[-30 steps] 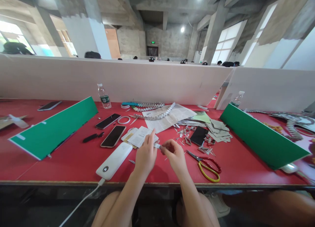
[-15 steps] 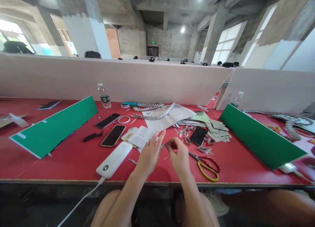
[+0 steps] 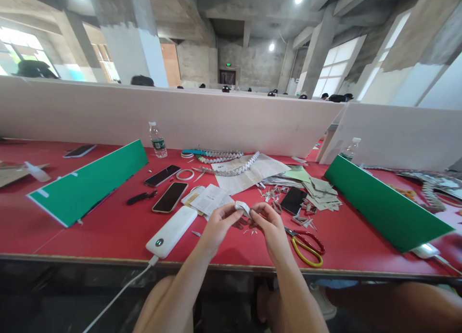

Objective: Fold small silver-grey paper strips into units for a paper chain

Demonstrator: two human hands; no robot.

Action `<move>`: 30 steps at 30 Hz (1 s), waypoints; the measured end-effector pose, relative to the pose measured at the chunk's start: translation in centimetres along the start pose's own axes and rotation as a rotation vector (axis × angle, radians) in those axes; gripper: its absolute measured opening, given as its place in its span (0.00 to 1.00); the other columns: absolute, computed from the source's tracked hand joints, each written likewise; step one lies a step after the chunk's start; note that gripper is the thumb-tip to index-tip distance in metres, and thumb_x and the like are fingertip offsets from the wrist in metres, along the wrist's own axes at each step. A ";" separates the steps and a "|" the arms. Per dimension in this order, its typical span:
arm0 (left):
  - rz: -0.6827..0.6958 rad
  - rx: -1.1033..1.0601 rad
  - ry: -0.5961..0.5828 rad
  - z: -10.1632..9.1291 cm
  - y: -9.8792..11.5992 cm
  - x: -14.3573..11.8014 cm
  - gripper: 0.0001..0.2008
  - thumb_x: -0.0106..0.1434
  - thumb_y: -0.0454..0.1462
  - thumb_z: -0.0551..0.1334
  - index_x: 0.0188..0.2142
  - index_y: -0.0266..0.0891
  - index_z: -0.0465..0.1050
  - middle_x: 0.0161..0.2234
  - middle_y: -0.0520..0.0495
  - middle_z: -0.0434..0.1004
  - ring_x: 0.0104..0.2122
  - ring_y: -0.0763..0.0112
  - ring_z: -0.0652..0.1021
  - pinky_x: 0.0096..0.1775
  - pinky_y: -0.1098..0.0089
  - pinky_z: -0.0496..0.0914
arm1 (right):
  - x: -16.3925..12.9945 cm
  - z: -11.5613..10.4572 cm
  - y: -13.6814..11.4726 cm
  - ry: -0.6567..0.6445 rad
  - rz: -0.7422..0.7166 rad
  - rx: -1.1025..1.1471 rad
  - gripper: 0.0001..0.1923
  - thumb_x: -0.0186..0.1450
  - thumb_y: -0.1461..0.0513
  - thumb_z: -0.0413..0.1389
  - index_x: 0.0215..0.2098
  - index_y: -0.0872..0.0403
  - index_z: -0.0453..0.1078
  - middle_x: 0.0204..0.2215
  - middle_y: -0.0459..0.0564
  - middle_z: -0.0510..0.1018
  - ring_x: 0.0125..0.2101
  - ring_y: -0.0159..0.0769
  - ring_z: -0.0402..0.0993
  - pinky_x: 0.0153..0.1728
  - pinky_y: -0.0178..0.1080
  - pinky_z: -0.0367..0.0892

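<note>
Over the front of the red table (image 3: pixel 108 227), my left hand (image 3: pixel 218 224) and my right hand (image 3: pixel 270 225) pinch a small folded strip of paper (image 3: pixel 242 207) between their fingertips. The strip bends upward between the two hands. Just to the right of my right hand lie scissors (image 3: pixel 305 244) with red and yellow handles. A white power bank (image 3: pixel 171 231) with a cable lies to the left of my left hand.
Two phones (image 3: pixel 169 197) and printed papers (image 3: pixel 211 199) lie beyond my hands, with a folded-paper chain (image 3: pixel 231 169), paper scraps (image 3: pixel 321 193), a black phone (image 3: pixel 293 200) and a water bottle (image 3: pixel 158 140). Green boards (image 3: pixel 90 181) stand left and right. A white partition (image 3: pixel 216 121) backs the table.
My hands have drawn closer together and nearer to me. The paper strip, flat a second ago, is now bent up between my fingertips. The view has shifted slightly.
</note>
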State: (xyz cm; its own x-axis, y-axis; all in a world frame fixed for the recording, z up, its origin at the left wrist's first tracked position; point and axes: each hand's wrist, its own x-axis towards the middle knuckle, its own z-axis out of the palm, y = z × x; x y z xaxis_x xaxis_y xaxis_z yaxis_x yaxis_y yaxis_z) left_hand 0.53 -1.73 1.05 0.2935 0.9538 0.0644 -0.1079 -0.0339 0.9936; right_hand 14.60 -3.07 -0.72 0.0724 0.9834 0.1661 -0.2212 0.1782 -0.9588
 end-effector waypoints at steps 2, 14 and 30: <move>-0.045 -0.086 0.012 -0.1 0.4 0.0 0.15 0.56 0.42 0.63 0.37 0.33 0.75 0.31 0.43 0.78 0.30 0.67 0.77 0.34 0.69 0.72 | 0.0 0.1 0.1 0.002 0.029 0.029 0.10 0.56 0.56 0.58 0.32 0.54 0.65 0.27 0.45 0.72 0.24 0.31 0.72 0.25 0.34 0.69; 0.003 -0.121 0.232 0.0 -1.3 0.7 0.16 0.51 0.44 0.65 0.34 0.32 0.77 0.23 0.48 0.76 0.20 0.75 0.72 0.25 0.74 0.68 | -0.5 1.1 -0.1 -0.031 -0.132 -0.202 0.09 0.59 0.57 0.57 0.33 0.54 0.65 0.28 0.48 0.74 0.28 0.34 0.73 0.31 0.36 0.70; 0.253 0.313 0.039 -1.0 -0.4 0.6 0.12 0.57 0.42 0.61 0.38 0.37 0.73 0.36 0.45 0.77 0.38 0.66 0.76 0.42 0.66 0.70 | -0.7 0.2 0.2 0.101 -0.426 -0.616 0.08 0.64 0.62 0.50 0.41 0.52 0.66 0.35 0.50 0.75 0.36 0.36 0.73 0.39 0.38 0.67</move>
State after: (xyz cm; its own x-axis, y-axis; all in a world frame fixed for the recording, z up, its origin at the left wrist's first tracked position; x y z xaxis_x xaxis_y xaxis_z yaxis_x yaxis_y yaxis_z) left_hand -0.21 -0.81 0.59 0.2577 0.9142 0.3128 0.1239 -0.3523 0.9277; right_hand 14.26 -3.70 -1.01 0.1251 0.8204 0.5580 0.4273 0.4630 -0.7765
